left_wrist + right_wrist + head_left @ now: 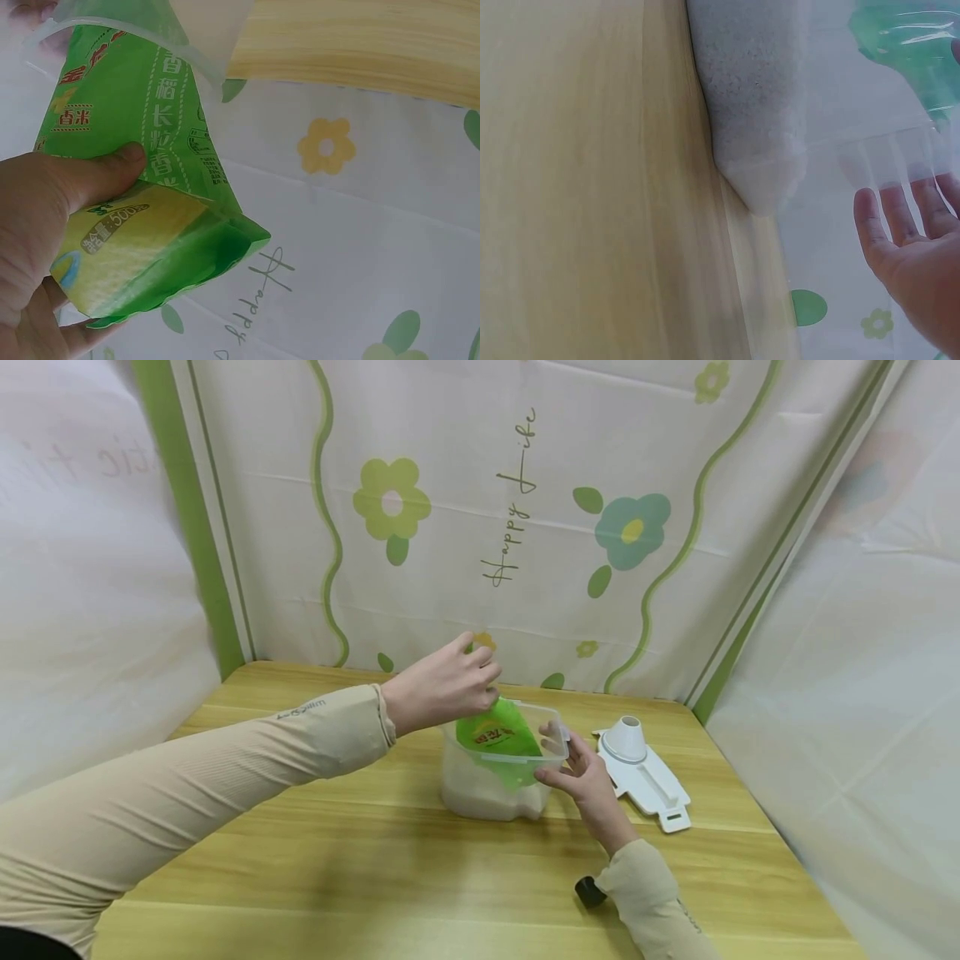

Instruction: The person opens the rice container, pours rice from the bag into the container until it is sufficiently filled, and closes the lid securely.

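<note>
A clear plastic storage container [480, 793] stands on the table with white rice [746, 97] in its lower part. My left hand [450, 685] grips a green rice bag [498, 735] above the rim, fingers around its upper end. The bag slants mouth-down into the container. In the left wrist view, my left thumb lies across the folded bag [157, 120], which looks slack. My right hand [588, 781] holds the container's right side near the rim, thumb on the front and fingers around the corner. In the right wrist view, those fingers [900, 206] lie against the clear wall.
To the right of the container lies a white lid [660, 789] with a white cone-shaped piece [626, 741] on it. A small black object [590, 892] is beside my right sleeve. Printed fabric [465, 527] hangs behind the wooden table [337, 860].
</note>
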A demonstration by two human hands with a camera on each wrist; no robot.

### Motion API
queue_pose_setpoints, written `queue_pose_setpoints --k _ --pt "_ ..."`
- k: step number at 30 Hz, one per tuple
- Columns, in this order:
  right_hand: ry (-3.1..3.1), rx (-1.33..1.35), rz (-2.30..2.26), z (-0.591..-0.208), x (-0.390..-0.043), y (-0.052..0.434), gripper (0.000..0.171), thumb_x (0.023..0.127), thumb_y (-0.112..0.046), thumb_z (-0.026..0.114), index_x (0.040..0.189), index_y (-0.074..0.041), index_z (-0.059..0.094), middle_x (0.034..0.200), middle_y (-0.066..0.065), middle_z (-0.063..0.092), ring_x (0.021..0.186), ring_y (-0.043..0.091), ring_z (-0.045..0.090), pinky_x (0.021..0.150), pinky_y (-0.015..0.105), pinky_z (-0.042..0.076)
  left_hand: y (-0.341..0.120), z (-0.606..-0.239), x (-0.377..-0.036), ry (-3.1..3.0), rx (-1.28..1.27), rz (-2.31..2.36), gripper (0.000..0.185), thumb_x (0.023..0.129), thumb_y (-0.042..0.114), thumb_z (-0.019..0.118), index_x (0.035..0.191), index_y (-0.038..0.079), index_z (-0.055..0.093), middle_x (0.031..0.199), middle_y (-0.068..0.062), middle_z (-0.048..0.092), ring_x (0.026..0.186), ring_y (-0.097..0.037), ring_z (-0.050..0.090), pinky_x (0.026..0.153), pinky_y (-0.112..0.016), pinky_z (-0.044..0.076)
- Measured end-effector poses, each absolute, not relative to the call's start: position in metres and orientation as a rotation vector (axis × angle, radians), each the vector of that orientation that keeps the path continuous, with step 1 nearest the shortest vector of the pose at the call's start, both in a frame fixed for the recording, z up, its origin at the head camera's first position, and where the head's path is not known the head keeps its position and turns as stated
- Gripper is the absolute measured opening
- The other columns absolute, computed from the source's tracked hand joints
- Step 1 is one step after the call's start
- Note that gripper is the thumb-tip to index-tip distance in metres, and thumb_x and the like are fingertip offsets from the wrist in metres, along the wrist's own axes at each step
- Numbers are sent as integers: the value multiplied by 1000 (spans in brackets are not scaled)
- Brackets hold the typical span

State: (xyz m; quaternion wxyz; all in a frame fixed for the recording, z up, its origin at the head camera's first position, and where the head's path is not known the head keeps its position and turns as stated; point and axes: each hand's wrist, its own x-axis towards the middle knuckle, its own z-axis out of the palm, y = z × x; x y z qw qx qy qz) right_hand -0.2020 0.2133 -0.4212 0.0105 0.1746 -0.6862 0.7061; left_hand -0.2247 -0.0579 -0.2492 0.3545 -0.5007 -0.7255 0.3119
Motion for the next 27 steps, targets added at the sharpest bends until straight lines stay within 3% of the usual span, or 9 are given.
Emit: queue_pose_setpoints --k 8,21,27 --pt "-2139 527 2209 -420 -201 213 78 85 -4 76 151 -4 34 150 12 41 137 26 37 101 34 43 -58 -248 -224 -1887 -1292 803 10 88 13 75 95 21 76 101 -5 68 97 -26 60 91 -46 47" --pt "-2165 521 2179 -422 -201 212 75 85 -5 76 150 -5 38 149 9 43 137 25 36 101 33 43 -54 -245 -223 -1868 -1285 807 8 90 13 74 90 21 76 97 -5 68 92 -26 61 85 -43 47" --pt "-2165 522 2181 -422 -202 212 71 86 -6 76 148 -9 42 149 9 42 137 26 36 101 33 43 -55 -245 -223 -1894 -1287 815 10 89 14 74 96 21 76 102 -5 68 98 -27 61 90 -46 48"
